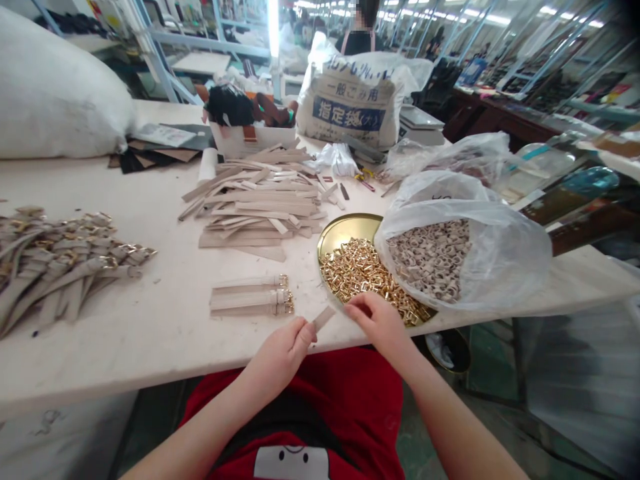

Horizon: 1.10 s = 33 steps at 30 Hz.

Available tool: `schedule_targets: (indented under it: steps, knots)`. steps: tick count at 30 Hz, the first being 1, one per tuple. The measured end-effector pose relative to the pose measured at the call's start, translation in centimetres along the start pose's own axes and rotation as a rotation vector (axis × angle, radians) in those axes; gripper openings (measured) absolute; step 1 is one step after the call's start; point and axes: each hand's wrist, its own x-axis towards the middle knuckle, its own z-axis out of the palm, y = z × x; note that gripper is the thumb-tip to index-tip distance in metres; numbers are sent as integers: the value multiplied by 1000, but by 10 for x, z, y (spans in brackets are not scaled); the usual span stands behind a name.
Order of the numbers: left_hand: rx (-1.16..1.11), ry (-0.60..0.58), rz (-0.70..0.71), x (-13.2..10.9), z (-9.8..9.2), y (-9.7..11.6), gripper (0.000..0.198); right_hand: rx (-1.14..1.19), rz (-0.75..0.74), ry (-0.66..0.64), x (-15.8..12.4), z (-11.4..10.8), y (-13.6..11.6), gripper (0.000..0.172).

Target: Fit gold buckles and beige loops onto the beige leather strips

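Note:
My left hand (291, 343) is closed around a beige strap (324, 319), whose free end points toward the tray. At the front rim of a round gold tray (345, 227), my right hand (376, 321) is curled with thumb and fingertips together; whatever they hold, if anything, is too small to make out. Many small gold buckles (357, 263) lie heaped in the tray. Left of my hands, several straps fitted with gold buckles (250, 303) lie side by side. Behind them is a pile of loose beige straps (270, 203).
An open plastic bag (505, 253) of small beige loops overlaps the tray's right side. Finished buckled straps (65, 260) are heaped at the left. Farther back stand a white box (235, 141), a printed sack (350, 100) and yellow-handled snips (367, 177). The table's front edge is close to me.

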Motion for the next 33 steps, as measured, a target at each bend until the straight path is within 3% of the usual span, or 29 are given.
schedule_targets:
  steps: [2,4,8,10,12,16,18,22,30,33]
  knots:
    - [-5,-11,0,4,0,-2,35,-330,-7,95,15,-9,14,14]
    - [-11,-24,-1,7,2,-4,34,-512,-30,91,24,-11,23,14]
    - [-39,-26,-15,8,5,-6,35,-480,-46,84,29,-11,30,16]
    - [-64,-11,-16,7,5,-5,36,-299,-16,129,27,-14,27,14]
    - [-89,16,-4,7,5,-2,36,27,59,121,20,-18,18,17]
    - [-194,80,53,3,5,11,30,820,220,-87,-4,-12,-15,25]
    - [-267,104,69,-1,5,17,29,995,236,-205,-18,-4,-32,26]
    - [-293,147,64,-13,2,18,25,842,166,-330,-35,8,-50,28]
    - [-89,175,98,-28,2,1,21,535,33,-237,-45,12,-53,21]
    - [-30,164,134,-35,1,5,19,557,26,-214,-49,16,-53,20]
